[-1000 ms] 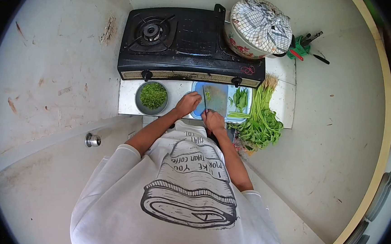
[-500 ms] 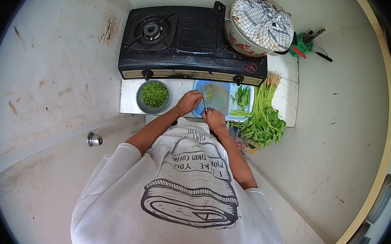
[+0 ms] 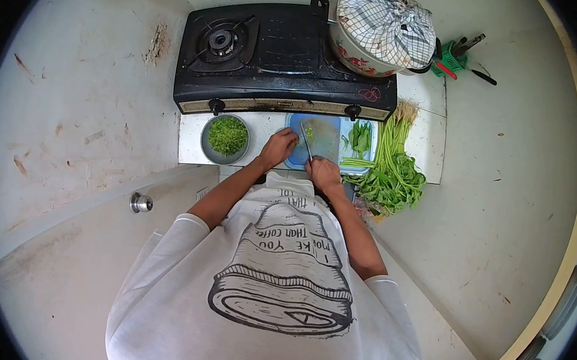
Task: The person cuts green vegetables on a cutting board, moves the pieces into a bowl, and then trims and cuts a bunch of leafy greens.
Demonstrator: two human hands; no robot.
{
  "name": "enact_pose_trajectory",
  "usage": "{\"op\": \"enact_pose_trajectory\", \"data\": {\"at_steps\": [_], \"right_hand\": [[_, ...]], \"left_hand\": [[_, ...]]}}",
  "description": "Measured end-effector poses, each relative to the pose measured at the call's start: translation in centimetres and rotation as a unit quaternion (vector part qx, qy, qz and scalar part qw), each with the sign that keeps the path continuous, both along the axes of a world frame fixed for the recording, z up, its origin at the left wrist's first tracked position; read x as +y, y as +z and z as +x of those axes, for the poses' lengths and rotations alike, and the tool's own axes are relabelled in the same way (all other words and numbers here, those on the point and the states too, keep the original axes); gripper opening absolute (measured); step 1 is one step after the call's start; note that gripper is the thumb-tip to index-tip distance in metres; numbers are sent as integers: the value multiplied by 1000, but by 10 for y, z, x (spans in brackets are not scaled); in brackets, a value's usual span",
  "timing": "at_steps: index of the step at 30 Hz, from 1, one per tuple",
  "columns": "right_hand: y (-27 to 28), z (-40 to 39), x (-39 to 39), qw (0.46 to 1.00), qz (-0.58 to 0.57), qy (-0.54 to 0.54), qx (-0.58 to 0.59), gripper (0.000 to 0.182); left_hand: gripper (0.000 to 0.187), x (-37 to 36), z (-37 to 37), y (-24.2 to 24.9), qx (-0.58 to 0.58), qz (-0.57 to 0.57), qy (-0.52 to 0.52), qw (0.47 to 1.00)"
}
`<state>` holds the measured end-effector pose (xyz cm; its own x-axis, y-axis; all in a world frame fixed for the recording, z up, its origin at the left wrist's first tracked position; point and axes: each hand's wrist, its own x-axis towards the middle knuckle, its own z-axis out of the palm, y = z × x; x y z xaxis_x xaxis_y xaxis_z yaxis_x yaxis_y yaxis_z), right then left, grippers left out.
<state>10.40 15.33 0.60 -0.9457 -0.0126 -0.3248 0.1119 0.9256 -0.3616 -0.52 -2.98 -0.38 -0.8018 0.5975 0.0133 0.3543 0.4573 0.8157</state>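
Note:
My right hand (image 3: 325, 174) is closed around the handle of a knife (image 3: 307, 140), whose blade points away from me over the blue cutting board (image 3: 294, 159). A small heap of chopped green bits (image 3: 310, 135) lies beside the blade. At the board's left edge, my left hand (image 3: 279, 147) has its fingers curled together; whatever they hold is too small to make out. Some loose green leaves (image 3: 360, 137) rest in a tray (image 3: 374, 128) at the board's right side. Further right lies a large bunch of leafy greens (image 3: 390, 180) with roots at its far end.
A grey bowl (image 3: 204, 149) full of finely chopped greens stands left of the board. Behind is a black gas stove (image 3: 285, 89), with a cloth-covered pot (image 3: 357, 61) on its right burner. A green basket (image 3: 449, 59) of utensils sits at the back right. Walls close in both sides.
The knife blade has swung slightly right, away from my left fingers. My right hand has shifted a little to the right, and my left hand stays nearly in place.

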Motion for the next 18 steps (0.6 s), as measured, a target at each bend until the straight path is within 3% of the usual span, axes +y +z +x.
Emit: {"op": "enact_pose_trajectory", "data": {"at_steps": [8, 18], "right_hand": [[13, -14, 5, 998, -15, 56, -20, 44], [-15, -23, 21, 994, -42, 95, -19, 43]], "left_hand": [[7, 10, 9, -6, -19, 11, 67, 998], [8, 21, 19, 6, 15, -7, 111, 994]]}}
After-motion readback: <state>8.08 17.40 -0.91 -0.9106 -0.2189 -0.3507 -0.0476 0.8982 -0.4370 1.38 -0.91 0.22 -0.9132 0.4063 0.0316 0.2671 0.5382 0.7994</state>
